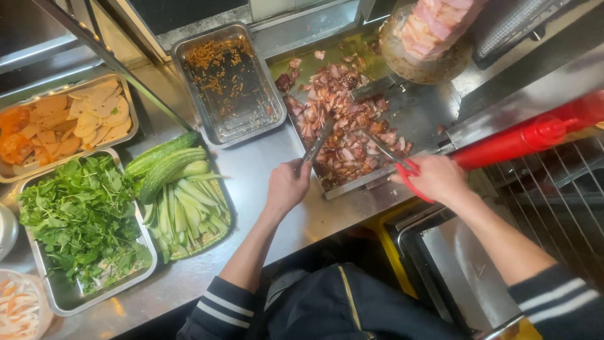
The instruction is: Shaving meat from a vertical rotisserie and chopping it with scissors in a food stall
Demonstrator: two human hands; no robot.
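Note:
My left hand [287, 185] grips metal tongs [316, 143] whose tips reach into a pile of chopped roasted meat [340, 119] on a steel tray [418, 113]. My right hand [434, 178] holds red-handled scissors [385, 151], blades pointing into the same pile. A spit of stacked raw meat [434, 25] stands above the tray's far end.
A near-empty steel pan with crumbs [229, 85] sits left of the meat. Further left are cucumbers and cut sticks [179, 189], a tray of leafy greens [82, 220], and sliced pale pieces [69, 123]. A red squeeze bottle [528, 135] lies at right above a wire rack [553, 189].

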